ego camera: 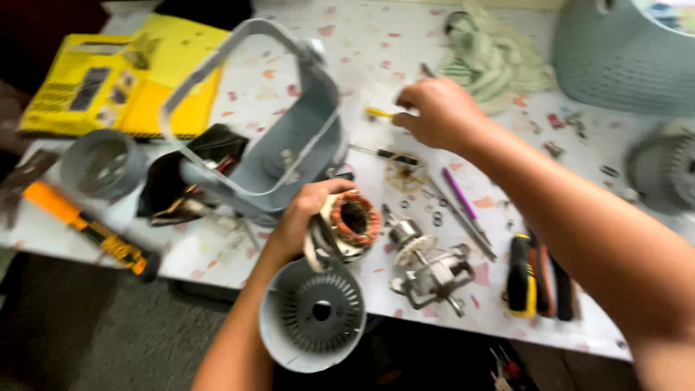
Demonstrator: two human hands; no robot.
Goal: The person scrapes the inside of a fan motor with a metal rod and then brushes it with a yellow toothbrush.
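On a speckled table (376, 51), the left hand (304, 217) grips a copper-wound motor stator (347, 224) near the body, while the right hand (438, 112) reaches farther away, fingers closing on a small yellow-handled tool (378, 112) lying crosswise

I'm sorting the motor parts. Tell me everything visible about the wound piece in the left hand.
The stator is a ring of stacked grey metal plates with coppery-orange wire coils wound around a dark round hole. The left hand grips it from the left side, holding it tilted above the grey round vented housing, at the table's near edge. Motion blur hides finer detail.
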